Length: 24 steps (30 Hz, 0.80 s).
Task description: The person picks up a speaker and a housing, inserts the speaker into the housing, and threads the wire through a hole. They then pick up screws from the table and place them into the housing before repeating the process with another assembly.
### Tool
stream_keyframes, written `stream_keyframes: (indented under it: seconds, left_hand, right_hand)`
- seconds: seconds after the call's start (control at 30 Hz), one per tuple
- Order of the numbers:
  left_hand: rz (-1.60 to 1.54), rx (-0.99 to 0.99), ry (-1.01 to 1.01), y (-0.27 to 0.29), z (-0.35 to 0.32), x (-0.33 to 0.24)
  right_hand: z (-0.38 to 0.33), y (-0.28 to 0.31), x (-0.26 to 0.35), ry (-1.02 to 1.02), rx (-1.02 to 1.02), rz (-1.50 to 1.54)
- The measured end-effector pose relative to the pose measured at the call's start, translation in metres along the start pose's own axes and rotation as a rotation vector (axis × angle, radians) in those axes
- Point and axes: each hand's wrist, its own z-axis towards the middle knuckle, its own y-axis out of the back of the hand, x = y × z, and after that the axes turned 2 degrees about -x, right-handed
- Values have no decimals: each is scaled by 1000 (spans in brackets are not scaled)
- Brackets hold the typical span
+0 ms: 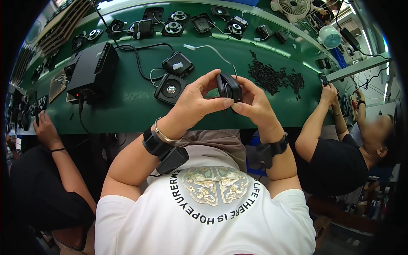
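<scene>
Both my hands hold a small black speaker box (230, 87) above the near part of the green bench. My left hand (197, 100) grips its left side, and my right hand (257, 102) the right. The thumbs meet at the near edge, where a seam shows between two halves; whether these are fully closed I cannot tell. A pale cable (216, 52) runs from the box to a white plug lying on the bench. Left of my hands lie a black speaker front (171, 89) with a round driver and a black back shell (178, 63) with a white connector.
Many black screws (274, 76) lie scattered right of my hands. A black power unit (93, 70) with a red light and cables stands at the left. Several speaker parts (173, 27) line the far side. Co-workers' hands (46, 129) work at both sides; fans (329, 37) stand far right.
</scene>
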Motion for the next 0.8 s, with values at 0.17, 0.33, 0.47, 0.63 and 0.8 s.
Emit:
stream_keyframes:
  seconds: [0.17,0.33,0.47,0.63,0.8]
  left_hand:
    - [-67,24,38,1,3,5]
    - [-174,70,49,3,5,24]
    - [-244,48,105,4,7,42]
    - [-197,-88,134,-7,7,47]
    - [719,-127,-55,-11,17,30]
  right_hand:
    - [-2,-2,-3,41,-12,-161]
    - [-4,1,-8,137,-76,-529]
    - [0,-1,-12,228,-197,-907]
    - [1,-19,-34,414,-405,-1125]
    - [3,-26,-29,297,-466,-1447]
